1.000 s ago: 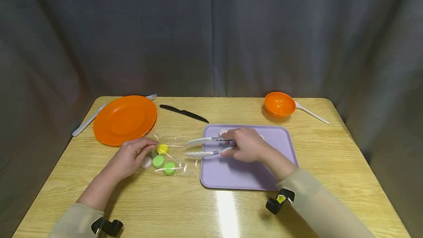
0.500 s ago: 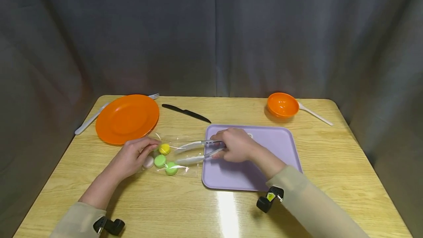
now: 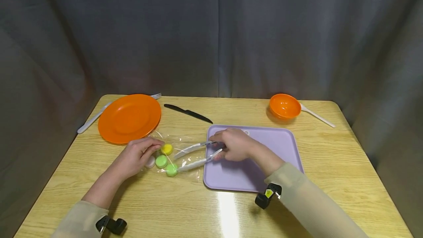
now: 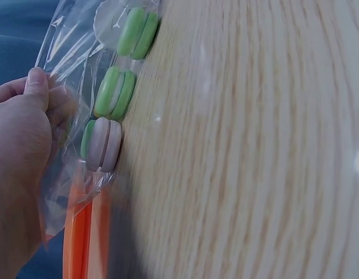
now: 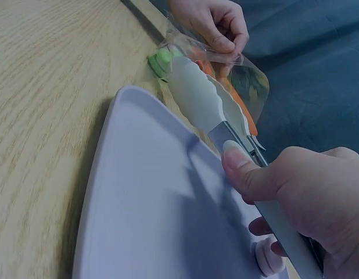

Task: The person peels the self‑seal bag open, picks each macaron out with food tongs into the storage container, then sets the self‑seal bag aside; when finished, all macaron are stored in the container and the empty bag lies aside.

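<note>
Hands flank the bag (image 3: 172,153) (left (image 3: 137,155) pinching, right (image 3: 232,144) gripping tongs (image 3: 195,155)).

Setting: staged recording booth, not a lived-in kitchen. Evidence: grey curtain (image 3: 211,32) draped across the whole upper frame and both sides, closing off any room behind; single small wood-grain worktop (image 3: 330,157) filling the lower frame; plastic tableware laid out as props, namely orange plate (image 3: 129,118) at left, orange bowl (image 3: 284,106) at upper right, lilac tray (image 3: 264,146) at centre.
</note>
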The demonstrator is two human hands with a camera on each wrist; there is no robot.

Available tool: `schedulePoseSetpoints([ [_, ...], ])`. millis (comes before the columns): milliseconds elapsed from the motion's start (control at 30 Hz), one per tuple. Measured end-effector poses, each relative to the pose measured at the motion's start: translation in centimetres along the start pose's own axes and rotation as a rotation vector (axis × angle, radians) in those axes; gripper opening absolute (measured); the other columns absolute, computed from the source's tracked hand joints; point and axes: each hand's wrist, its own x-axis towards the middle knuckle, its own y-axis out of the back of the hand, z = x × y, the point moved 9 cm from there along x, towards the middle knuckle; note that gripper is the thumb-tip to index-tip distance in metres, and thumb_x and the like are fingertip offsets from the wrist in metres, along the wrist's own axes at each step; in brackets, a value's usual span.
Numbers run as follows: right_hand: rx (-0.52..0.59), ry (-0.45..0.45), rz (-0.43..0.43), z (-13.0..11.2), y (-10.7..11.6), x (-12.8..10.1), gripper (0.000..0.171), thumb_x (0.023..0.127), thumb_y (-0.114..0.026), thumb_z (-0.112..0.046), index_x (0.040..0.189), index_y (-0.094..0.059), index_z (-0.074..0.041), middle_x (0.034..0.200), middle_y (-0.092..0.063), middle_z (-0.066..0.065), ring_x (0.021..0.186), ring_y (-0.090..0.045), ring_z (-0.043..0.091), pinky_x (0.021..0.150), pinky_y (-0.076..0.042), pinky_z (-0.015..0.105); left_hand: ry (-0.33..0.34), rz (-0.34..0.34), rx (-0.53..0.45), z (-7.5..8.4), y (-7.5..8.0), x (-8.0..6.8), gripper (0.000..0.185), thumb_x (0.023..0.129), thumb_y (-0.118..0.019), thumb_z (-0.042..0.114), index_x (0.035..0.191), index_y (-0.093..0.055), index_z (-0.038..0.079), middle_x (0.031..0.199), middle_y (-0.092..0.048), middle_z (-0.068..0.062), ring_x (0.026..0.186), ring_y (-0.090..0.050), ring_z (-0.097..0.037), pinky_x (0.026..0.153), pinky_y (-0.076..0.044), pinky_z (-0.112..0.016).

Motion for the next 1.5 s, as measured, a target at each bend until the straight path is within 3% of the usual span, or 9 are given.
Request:
schedulePoseSetpoints([
  [333,-0.032,0.060,-0.034,-0.9,-0.3,0.8,0.060,0.087,-0.090,-0.032,0.138,-0.070,-0.007,0.113,-0.074,-0.001,0.086,-0.063,0.012,0.084,-0.055,0.036,-0.002,-0.002,-0.003,0.1,-0.2,0.0,0.019,0.097,-0.076,0.000,0.112,-0.078,0.011,0.109,-0.077,0.005,0.102,-0.071,-0.013,0.089,-0.060,-0.033],
  [633,-0.044,0.067,-0.044,-1.6,-1.1,1.3,0.061,0.090,-0.087,-0.037,0.141,-0.068,-0.008,0.118,-0.073,-0.002,0.102,-0.068,0.016,0.096,-0.055,0.039,0.004,-0.003,-0.001,0.3,-0.2,0.0,0.019,0.097,-0.075,0.000,0.112,-0.078,0.011,0.109,-0.077,0.003,0.101,-0.071,-0.012,0.088,-0.061,-0.034],
  [867,-0.043,0.062,-0.034,-1.5,-1.0,1.1,0.057,0.090,-0.086,-0.037,0.138,-0.070,-0.011,0.113,-0.073,-0.004,0.098,-0.067,0.014,0.092,-0.056,0.038,0.012,-0.005,0.007,0.3,-0.2,0.0,0.018,0.097,-0.075,0.001,0.112,-0.078,0.011,0.108,-0.077,0.005,0.100,-0.071,-0.012,0.087,-0.061,-0.036],
  [1100,-0.024,0.053,-0.002,-1.2,-0.1,0.3,0.051,0.089,-0.088,-0.034,0.134,-0.073,-0.013,0.108,-0.072,-0.005,0.083,-0.060,0.009,0.080,-0.054,0.034,0.020,-0.001,0.011,0.1,-0.2,-0.1,0.018,0.098,-0.074,0.001,0.113,-0.078,0.010,0.108,-0.077,0.002,0.098,-0.072,-0.015,0.086,-0.062,-0.038],
  [1333,-0.028,0.019,0.033,0.0,0.8,-0.9,0.052,0.088,-0.088,-0.032,0.133,-0.073,-0.013,0.107,-0.073,-0.004,0.084,-0.061,0.011,0.079,-0.055,0.036,0.027,0.003,0.011,0.1,-0.2,-0.1,0.020,0.097,-0.075,-0.001,0.114,-0.079,0.009,0.109,-0.077,0.003,0.102,-0.072,-0.015,0.090,-0.060,-0.032],
  [1500,-0.034,-0.024,0.057,1.1,1.5,-2.3,0.053,0.088,-0.089,-0.034,0.134,-0.073,-0.014,0.104,-0.072,-0.005,0.082,-0.060,0.011,0.076,-0.054,0.036,0.023,0.005,0.019,0.2,-0.2,0.0,0.020,0.097,-0.075,0.000,0.114,-0.078,0.010,0.109,-0.077,0.004,0.102,-0.072,-0.015,0.089,-0.061,-0.035],
])
